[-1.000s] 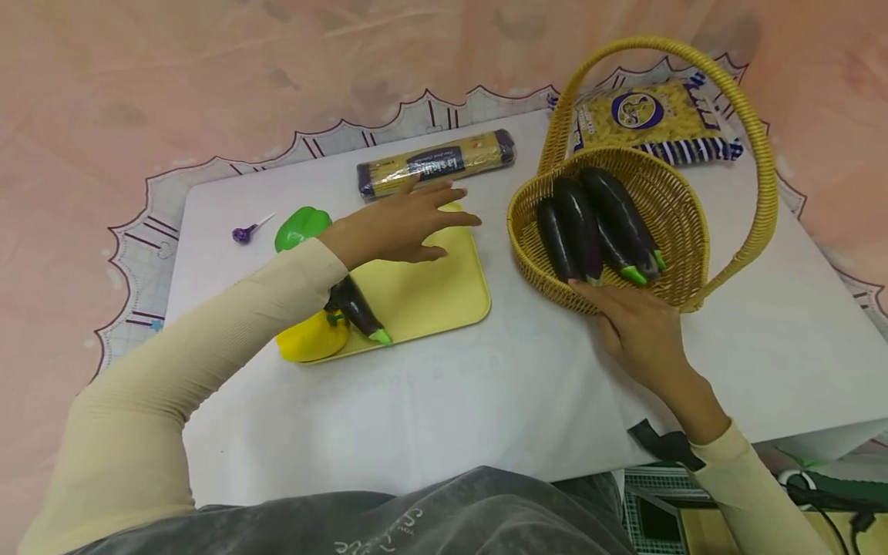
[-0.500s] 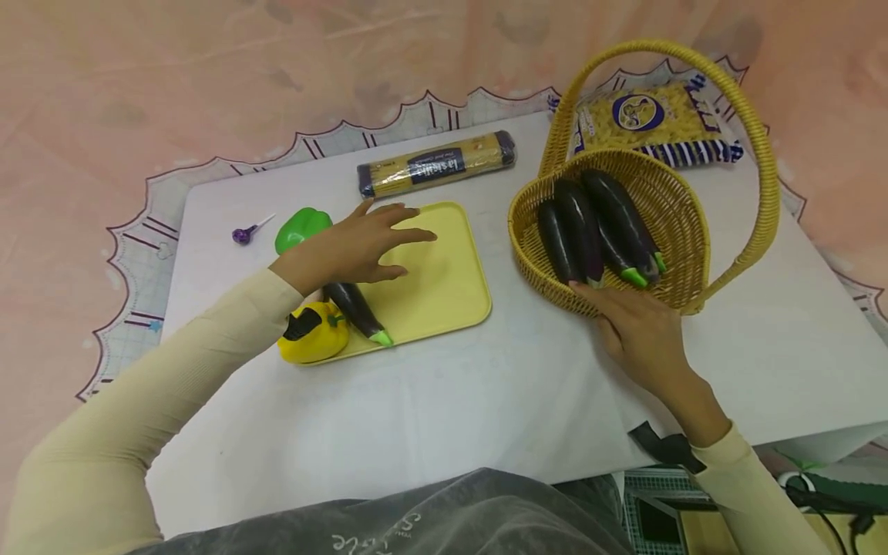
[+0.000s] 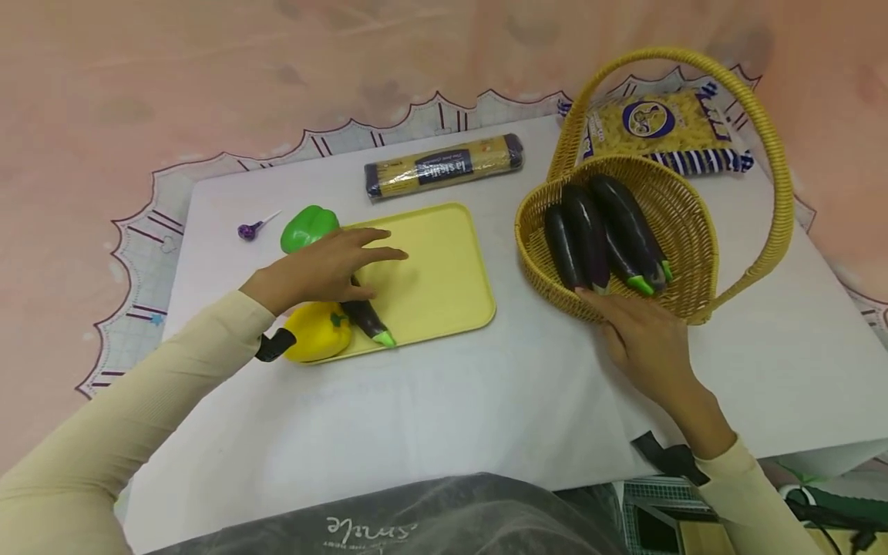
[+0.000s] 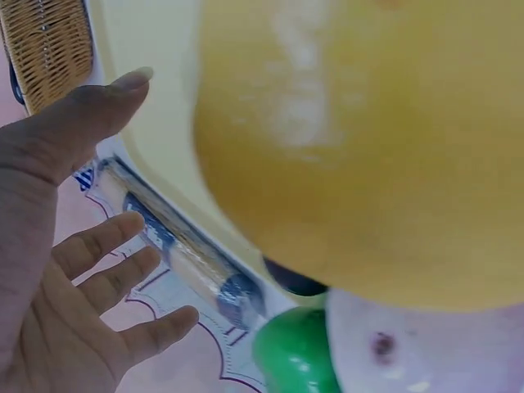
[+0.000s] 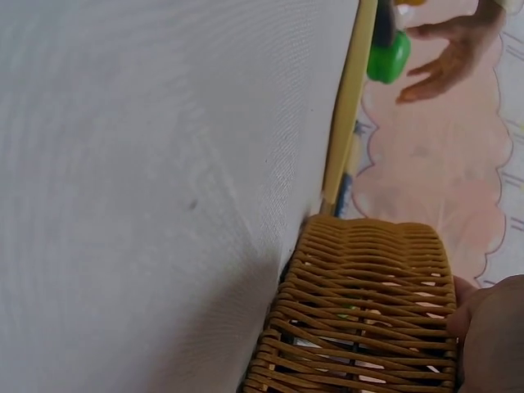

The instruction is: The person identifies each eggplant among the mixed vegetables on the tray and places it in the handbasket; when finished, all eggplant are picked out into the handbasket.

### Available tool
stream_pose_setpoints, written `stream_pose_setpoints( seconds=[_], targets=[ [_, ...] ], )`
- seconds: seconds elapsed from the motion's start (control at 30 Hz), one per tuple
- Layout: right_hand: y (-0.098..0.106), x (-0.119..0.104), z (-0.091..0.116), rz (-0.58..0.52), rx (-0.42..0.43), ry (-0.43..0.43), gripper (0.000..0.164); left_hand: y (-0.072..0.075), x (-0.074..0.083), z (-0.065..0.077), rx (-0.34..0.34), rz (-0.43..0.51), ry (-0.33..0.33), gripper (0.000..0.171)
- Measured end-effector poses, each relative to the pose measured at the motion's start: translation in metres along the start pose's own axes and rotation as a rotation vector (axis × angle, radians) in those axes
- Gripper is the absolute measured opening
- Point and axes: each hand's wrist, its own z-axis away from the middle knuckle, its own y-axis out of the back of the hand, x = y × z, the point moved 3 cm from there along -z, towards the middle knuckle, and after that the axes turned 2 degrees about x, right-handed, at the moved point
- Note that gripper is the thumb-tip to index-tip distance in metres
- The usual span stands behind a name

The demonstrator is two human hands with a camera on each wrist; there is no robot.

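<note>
My left hand (image 3: 315, 270) hovers over the left end of a yellow tray (image 3: 444, 270), fingers spread and nothing held. Beneath it lies an eggplant (image 3: 368, 320), partly hidden. Beside it are a yellow bell pepper (image 3: 319, 331) and a green bell pepper (image 3: 309, 228). In the left wrist view the yellow pepper looms close, with a pale round item (image 4: 426, 348) below it. My right hand (image 3: 641, 339) grips the near rim of a wicker basket (image 3: 548, 285). Several dark eggplants (image 3: 586, 231) lie inside; the right wrist view shows the basket's woven side (image 5: 368, 303).
Behind the tray lies a spaghetti pack (image 3: 444, 166). A pasta bag (image 3: 652, 127) sits behind the basket, whose tall handle (image 3: 777, 169) arches over it. A purple lollipop (image 3: 250, 230) is at the left. The white table (image 3: 444, 416) ends near the person's shirt.
My left hand has moved left and slightly toward the person, from above the tray's middle to its left end, uncovering more tray. The right hand has stayed on the basket rim.
</note>
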Motion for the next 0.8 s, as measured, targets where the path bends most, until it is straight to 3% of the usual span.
stream_pose_setpoints(
  seconds=[0.47, 0.8],
  targets=[
    [0.0, -0.001, 0.002, -0.004, 0.005, 0.001, 0.043, -0.015, -0.01, 0.013, -0.034, 0.068, 0.058, 0.069],
    [0.0, -0.001, 0.003, -0.013, -0.016, 0.002, 0.042, -0.02, -0.012, 0.014, -0.133, 0.152, 0.138, 0.06]
  ],
)
